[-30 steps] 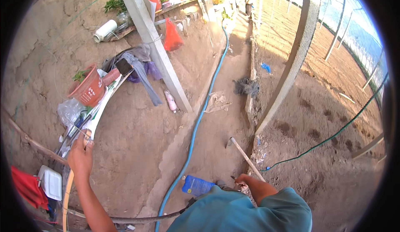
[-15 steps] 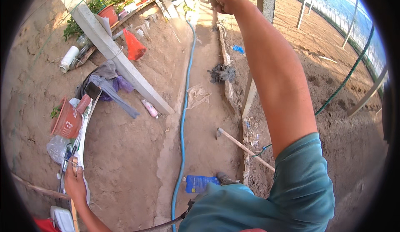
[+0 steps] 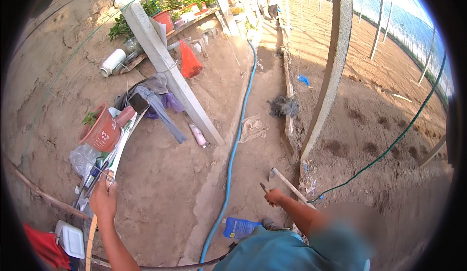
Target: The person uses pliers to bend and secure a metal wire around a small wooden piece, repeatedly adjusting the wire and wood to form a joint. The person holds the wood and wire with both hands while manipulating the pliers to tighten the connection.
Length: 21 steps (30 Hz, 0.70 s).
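My left hand (image 3: 103, 198) is closed around a light wooden strip (image 3: 91, 237), which shows above and below the fingers. That hand is beside a cluttered narrow ledge with a reddish-brown flower pot (image 3: 101, 129), a clear plastic bag (image 3: 83, 160) and a dark flat phone-like object (image 3: 139, 103). My right hand (image 3: 275, 197) is low over the dirt path, closed on a short brown stick-like piece (image 3: 264, 188). Its far end is inside the fist, and I cannot tell its kind. Near this hand lies a wooden-handled hoe (image 3: 289, 184).
A blue hose (image 3: 231, 166) runs along the path, by a blue plastic packet (image 3: 241, 227). Concrete posts (image 3: 335, 52) stand on both sides. A green rope (image 3: 389, 147) slants across the right. Far ahead, another person (image 3: 272, 6) stands on the path.
My right arm has come down from its raised, stretched-out position to low beside my body. My left hand stays on the wooden strip. The whole view has shifted, with things now further right.
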### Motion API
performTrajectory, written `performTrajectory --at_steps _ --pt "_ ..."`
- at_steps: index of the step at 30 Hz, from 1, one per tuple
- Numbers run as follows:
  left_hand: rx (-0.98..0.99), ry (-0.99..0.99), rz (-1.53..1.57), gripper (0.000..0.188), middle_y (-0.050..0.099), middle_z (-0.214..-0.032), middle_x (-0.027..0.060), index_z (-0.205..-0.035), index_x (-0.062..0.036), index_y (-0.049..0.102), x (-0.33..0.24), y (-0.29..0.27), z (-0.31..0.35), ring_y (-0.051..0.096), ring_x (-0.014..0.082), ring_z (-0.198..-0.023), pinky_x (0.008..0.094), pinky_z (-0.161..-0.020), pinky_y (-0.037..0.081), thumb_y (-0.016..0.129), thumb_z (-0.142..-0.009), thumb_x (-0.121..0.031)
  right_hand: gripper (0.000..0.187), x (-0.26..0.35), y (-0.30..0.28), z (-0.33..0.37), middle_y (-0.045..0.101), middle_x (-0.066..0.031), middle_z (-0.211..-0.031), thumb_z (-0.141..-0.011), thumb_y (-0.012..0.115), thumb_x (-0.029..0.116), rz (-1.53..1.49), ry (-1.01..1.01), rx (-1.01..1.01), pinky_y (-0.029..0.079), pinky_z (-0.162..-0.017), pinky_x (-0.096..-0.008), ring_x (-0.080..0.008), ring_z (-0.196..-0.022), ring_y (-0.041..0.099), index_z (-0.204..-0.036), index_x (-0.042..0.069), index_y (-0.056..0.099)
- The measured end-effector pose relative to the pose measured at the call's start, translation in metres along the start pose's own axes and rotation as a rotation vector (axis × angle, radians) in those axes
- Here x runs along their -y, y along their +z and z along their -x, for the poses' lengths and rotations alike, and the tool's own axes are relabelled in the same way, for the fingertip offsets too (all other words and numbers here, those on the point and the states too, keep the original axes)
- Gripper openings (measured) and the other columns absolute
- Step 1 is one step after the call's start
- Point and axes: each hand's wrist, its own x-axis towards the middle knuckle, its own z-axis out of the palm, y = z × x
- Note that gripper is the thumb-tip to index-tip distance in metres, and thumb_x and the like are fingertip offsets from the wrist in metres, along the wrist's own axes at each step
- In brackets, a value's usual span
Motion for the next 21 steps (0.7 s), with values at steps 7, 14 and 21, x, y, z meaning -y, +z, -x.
performTrajectory --at_steps 7,14,21 --pt "0.001 -0.017 -0.005 0.051 0.074 -0.108 0.0159 -0.144 -0.0222 0.063 0.018 -0.004 0.01 0.071 0.0395 -0.099 0.05 -0.082 0.054 0.073 -0.095 -0.031 0.021 -0.036 0.046 0.054 0.066 -0.0117 -0.07 -0.087 0.059 0.015 0.122 0.1 0.11 0.047 -0.043 -0.0389 -0.0227 -0.049 0.063 -0.1 0.0 0.068" --pt "0.137 0.048 -0.016 0.05 0.071 -0.12 0.0166 -0.149 -0.0219 0.055 0.0 -0.021 0.009 0.069 0.0378 -0.108 0.0485 -0.088 0.054 0.064 -0.103 -0.037 0.015 0.063 0.064 0.115 0.063 -0.0076 -0.07 -0.088 0.063 0.008 0.012 -0.423 0.102 0.05 -0.051 -0.0335 -0.018 -0.053 0.061 -0.101 0.002 0.069" --pt "0.124 0.147 0.059 0.051 0.07 -0.115 0.0164 -0.152 -0.0226 0.052 -0.001 -0.03 0.021 0.068 0.0381 -0.108 0.0501 -0.087 0.055 0.063 -0.104 -0.034 0.024 0.183 0.095 0.221 0.064 -0.0054 -0.094 -0.089 0.059 -0.006 0.062 -1.18 0.196 0.05 -0.066 -0.028 -0.0114 -0.075 0.061 -0.111 0.002 0.067"
